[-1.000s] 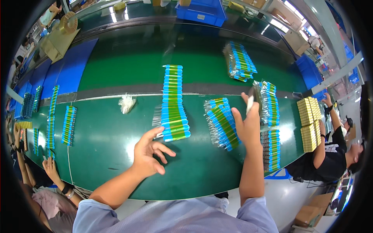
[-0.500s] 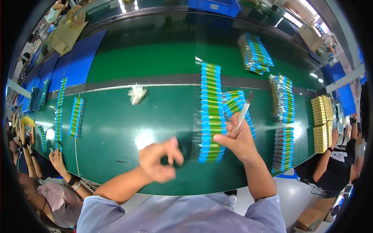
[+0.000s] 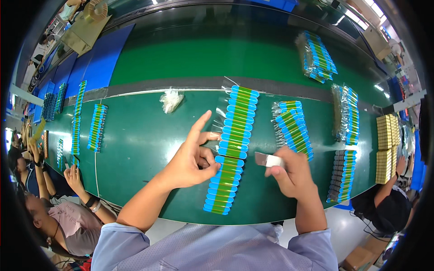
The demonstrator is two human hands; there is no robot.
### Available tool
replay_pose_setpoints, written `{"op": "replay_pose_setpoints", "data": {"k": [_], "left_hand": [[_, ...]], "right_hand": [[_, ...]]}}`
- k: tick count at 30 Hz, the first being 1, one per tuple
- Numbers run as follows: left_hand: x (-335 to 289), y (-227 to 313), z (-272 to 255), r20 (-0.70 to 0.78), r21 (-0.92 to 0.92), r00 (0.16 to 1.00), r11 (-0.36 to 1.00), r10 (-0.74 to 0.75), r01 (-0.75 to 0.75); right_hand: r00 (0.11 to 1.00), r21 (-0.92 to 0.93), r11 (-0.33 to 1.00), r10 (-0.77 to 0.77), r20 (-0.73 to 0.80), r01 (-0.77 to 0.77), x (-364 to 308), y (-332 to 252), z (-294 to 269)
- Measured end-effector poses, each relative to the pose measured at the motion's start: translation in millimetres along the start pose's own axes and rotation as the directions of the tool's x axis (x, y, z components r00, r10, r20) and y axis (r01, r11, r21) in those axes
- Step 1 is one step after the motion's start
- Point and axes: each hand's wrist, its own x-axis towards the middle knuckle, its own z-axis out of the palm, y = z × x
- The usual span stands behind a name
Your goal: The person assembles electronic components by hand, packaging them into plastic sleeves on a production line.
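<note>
A long strip of blue-and-green rounded pieces [image 3: 239, 121] in clear film lies before me, slightly slanted. A gap or fold crosses it, with the near section [image 3: 223, 187] set a little to the left. My left hand [image 3: 192, 158] is at its left edge, thumb and curled fingers closed on the edge and the index finger stretched away from me. To the right of the strip, apart from it, my right hand [image 3: 291, 174] grips a knife [image 3: 270, 160] with a flat blade pointing left. Behind that hand lie overlapping shorter strips [image 3: 293, 128].
Crumpled clear film [image 3: 172, 100] rests at the back middle. More bundles stand at right [image 3: 346, 115] and far right back [image 3: 318, 56], beside gold blocks [image 3: 384, 147]. Strips [image 3: 97, 128] lie at left, near a co-worker's hand [image 3: 73, 177]. Other people sit on both sides.
My left hand has moved right and forward onto the strip's edge. My right hand has come off the strip, turning the knife leftward. The strip now shows a break and slants. The view has shifted.
</note>
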Motion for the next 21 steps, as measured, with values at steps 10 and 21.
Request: {"op": "replay_pose_setpoints", "data": {"k": [10, 21], "left_hand": [[1.7, -5.2, -5.3, -0.037, 0.462, 0.962, 0.858, 0.27, -0.223], [-6.1, -2.9, 17.9, 0.011, 0.253, 0.99, 0.958, 0.138, -0.136]], "right_hand": [[0.872, -0.834, 0.514, -0.482, -0.087, 0.2, 8.2, -9.1, -12.5], [0.886, -0.8, 0.503, -0.459, 0.072, 0.325, 10.2, -6.4, 25.4]]}}
